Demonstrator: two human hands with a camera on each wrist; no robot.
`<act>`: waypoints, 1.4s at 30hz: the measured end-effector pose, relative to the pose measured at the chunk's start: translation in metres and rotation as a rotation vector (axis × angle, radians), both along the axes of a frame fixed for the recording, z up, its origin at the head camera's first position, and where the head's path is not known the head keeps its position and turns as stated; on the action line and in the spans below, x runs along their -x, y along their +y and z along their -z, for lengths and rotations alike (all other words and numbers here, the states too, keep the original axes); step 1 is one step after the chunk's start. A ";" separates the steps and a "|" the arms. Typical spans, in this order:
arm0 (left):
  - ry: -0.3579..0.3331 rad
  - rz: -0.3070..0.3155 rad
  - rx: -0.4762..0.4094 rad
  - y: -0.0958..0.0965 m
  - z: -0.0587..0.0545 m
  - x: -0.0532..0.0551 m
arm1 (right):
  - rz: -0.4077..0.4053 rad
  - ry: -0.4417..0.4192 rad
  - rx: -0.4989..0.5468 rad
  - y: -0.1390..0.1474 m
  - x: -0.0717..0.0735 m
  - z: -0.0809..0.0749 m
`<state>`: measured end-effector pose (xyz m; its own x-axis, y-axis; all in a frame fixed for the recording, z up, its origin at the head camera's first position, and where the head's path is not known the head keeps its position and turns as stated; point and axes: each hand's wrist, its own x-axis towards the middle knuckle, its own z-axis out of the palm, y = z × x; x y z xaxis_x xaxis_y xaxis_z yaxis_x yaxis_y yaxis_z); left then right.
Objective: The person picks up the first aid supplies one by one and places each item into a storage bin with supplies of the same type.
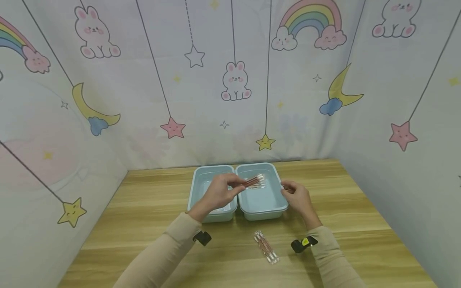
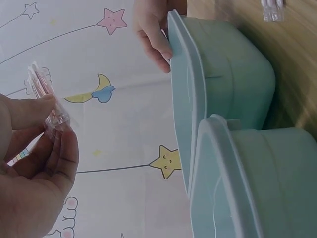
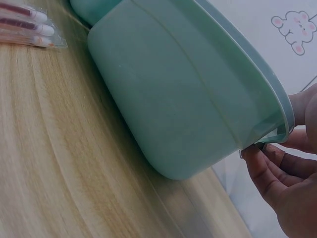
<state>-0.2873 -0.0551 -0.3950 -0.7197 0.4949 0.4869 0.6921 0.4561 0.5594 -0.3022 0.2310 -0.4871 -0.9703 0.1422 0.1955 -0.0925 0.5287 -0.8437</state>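
My left hand [image 1: 220, 191] pinches a clear-wrapped bundle of cotton swabs [image 1: 254, 181] between thumb and fingers, above the right-hand light blue plastic bin [image 1: 265, 209]. The swabs have reddish-brown sticks and pale tips, seen close up in the left wrist view as a shiny packet [image 2: 48, 99]. More swabs seem to lie in that bin just under the bundle, though the overlap makes this hard to tell. At the bin's right side, my right hand [image 1: 297, 196] grips the rim; the right wrist view shows its fingers [image 3: 270, 181] curled beneath the edge.
Another light blue bin [image 1: 218, 218] stands against the first one's left side, partly covered by my left hand. A second wrapped packet of swabs [image 1: 266, 247] lies on the wooden table [image 1: 151, 216] in front of the bins. A patterned cloth [image 1: 201, 100] hangs behind.
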 end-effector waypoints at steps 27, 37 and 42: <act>-0.185 -0.037 0.247 0.035 0.024 0.014 | 0.004 0.027 -0.013 -0.001 0.000 -0.002; -0.181 -0.019 0.207 0.033 0.027 0.012 | 0.005 0.013 -0.010 -0.001 -0.001 0.002; -0.178 -0.022 0.196 0.032 0.027 0.013 | 0.005 0.020 -0.010 -0.001 0.000 0.002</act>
